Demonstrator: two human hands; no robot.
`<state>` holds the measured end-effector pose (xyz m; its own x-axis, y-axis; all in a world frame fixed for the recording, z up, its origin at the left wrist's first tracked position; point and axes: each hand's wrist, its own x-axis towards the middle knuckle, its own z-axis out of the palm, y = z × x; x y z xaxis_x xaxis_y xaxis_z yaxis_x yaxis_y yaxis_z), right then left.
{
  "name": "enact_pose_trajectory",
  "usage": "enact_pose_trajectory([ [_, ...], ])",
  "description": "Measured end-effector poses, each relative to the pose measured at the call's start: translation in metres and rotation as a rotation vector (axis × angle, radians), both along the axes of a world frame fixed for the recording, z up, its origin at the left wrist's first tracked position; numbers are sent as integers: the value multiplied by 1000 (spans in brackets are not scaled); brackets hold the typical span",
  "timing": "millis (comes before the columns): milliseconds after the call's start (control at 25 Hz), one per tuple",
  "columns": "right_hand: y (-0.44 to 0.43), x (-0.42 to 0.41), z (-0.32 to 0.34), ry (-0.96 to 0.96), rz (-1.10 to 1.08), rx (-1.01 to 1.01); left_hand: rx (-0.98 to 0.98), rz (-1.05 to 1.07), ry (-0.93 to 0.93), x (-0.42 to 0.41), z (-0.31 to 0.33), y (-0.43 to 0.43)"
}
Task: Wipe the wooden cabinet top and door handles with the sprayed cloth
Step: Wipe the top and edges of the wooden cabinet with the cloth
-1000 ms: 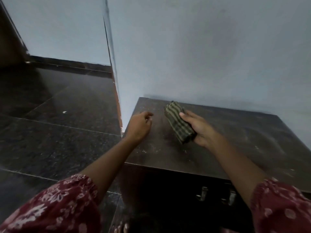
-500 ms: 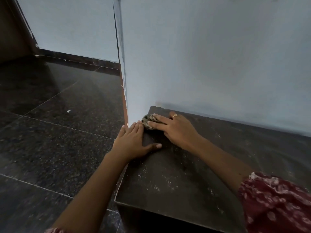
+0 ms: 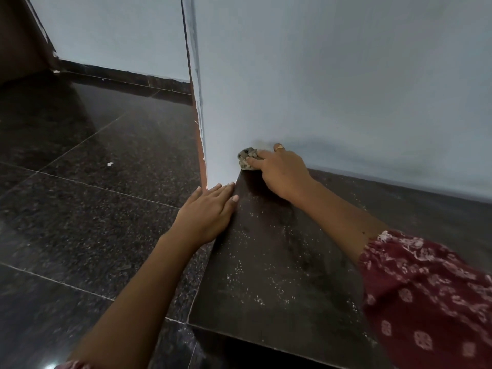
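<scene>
Under the curled fingers of the right hand [image 3: 279, 174], which grip it, the bunched grey-green cloth [image 3: 246, 161] sits in the back corner of the dark dusty wooden cabinet top [image 3: 266, 275], touching the pale blue wall [image 3: 346, 89]. Just nearer than it, the left hand [image 3: 210, 211] lies flat, fingers straight and together, on the top's left edge.

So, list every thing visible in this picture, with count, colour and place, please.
cabinet top: one, dark brown, pale specks, lower right
cloth: one, grey-green, bunched at the top's far left corner
wall: one, pale blue, behind
floor: one, black speckled tiles, left
scrap: one, white, on the floor
ring: one, gold, on a finger
sleeve: one, red patterned, lower right
left hand: one, flat on the top's left edge
right hand: one, holds the cloth
</scene>
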<state>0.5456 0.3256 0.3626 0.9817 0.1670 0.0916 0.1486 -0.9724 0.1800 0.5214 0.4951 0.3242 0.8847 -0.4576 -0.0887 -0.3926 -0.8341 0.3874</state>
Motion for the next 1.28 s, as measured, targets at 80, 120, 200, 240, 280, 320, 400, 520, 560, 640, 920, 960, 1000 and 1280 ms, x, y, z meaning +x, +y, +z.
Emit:
enact_pose_trajectory([
  [80,9,-22,2,26,14,21,-99,37,14,-4,-1,0],
  [120,14,-35,2,38,21,28,-173,57,22,-6,0,0],
  [200,25,-62,3,50,43,35,-330,76,53,-9,2,-1],
  [240,30,-75,4,54,62,38,-399,79,77,-12,4,-1],
  [280,34,-87,5,57,79,42,-453,79,103,-15,6,0],
  [320,38,-99,6,62,94,44,-493,79,132,-18,8,0],
  [400,44,-117,3,64,131,57,-547,69,196,-26,13,1],
  [520,50,-141,-5,2,232,65,-535,47,255,-37,17,-2],
  [560,51,-148,-8,-56,269,60,-513,43,262,-39,17,-3],
  [640,51,-162,-14,-145,321,40,-488,39,275,-44,17,-3],
  [920,44,-200,-14,-114,473,-37,-397,-7,301,-58,19,-16],
  [960,42,-205,-13,-109,497,-40,-396,-16,298,-58,19,-17],
  [1000,39,-210,-12,-108,516,-43,-390,-19,287,-58,19,-17],
  [1280,18,-205,-13,-153,525,-120,-138,-58,120,-55,12,0],
])
